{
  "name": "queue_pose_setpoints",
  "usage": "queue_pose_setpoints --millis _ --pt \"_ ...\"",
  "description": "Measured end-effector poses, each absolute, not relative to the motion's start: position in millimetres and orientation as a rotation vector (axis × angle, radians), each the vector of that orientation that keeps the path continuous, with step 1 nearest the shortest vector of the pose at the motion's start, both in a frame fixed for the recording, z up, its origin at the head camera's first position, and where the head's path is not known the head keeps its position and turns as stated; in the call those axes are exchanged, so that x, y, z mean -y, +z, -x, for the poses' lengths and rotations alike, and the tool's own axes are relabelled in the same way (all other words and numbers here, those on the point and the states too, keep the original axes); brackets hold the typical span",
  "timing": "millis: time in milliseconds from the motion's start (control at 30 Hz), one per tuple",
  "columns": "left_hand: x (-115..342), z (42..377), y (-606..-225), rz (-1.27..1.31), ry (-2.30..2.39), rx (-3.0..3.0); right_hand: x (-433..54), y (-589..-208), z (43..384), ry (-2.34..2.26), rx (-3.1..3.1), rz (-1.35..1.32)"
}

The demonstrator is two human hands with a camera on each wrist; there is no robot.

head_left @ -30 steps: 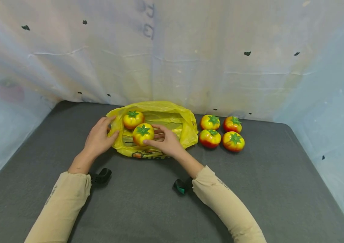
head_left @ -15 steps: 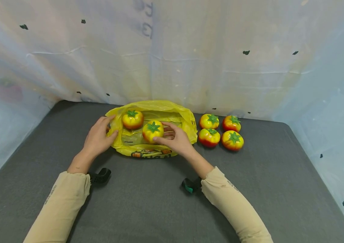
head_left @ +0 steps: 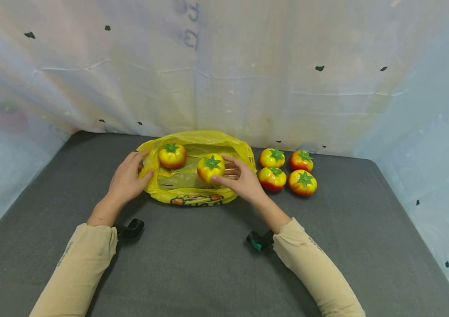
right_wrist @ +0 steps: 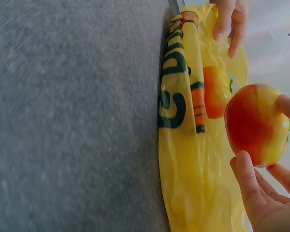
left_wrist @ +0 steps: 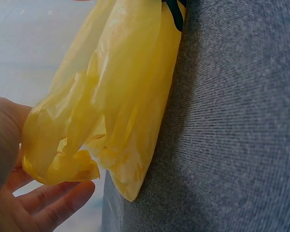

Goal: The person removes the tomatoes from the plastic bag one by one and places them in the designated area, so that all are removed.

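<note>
My right hand [head_left: 248, 182] pinches a yellow-red toy tomato [head_left: 210, 168] with a green leaf top between thumb and fingers, over the right part of the open yellow plastic bag [head_left: 193, 137]. In the right wrist view the thumb and fingertips sit around the held tomato [right_wrist: 256, 125], beside the bag's printed wall. A second toy tomato [head_left: 172, 157] lies inside the bag at the left. My left hand [head_left: 127, 178] holds the bag's left rim. The left wrist view shows the bag's edge [left_wrist: 53, 145] between the thumb and fingers of that hand [left_wrist: 53, 205].
To the right of the bag, several toy tomatoes [head_left: 272, 179] stand grouped in two rows on the dark grey table [head_left: 193, 255]. A pale plastic sheet [head_left: 240, 79] hangs behind the table and along its sides. Blurred red shows through the left sheet.
My right hand has moved to the right with the tomato, from beside the other tomato across the bag's opening. The left hand has stayed at the bag's left rim.
</note>
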State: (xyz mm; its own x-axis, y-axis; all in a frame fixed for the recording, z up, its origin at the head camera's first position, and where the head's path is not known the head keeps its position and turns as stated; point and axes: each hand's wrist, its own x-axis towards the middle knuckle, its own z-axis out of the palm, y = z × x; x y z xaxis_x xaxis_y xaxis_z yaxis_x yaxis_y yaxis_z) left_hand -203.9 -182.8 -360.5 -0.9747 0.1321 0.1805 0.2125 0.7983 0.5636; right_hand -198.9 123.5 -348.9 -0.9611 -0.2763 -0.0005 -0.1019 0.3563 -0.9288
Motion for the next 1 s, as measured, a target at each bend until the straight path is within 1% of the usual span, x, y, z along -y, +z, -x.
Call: queue_pose_setpoints --millis 500,1000 --pt "183.5 202.6 -361.0 0.306 -0.919 2.825 -145.4 -341.7 198.8 -1.663 -2.52 0.327" --pt "183.8 201.8 -361.7 0.298 -0.935 2.832 -165.8 -337.2 199.3 -1.624 -2.554 0.23"
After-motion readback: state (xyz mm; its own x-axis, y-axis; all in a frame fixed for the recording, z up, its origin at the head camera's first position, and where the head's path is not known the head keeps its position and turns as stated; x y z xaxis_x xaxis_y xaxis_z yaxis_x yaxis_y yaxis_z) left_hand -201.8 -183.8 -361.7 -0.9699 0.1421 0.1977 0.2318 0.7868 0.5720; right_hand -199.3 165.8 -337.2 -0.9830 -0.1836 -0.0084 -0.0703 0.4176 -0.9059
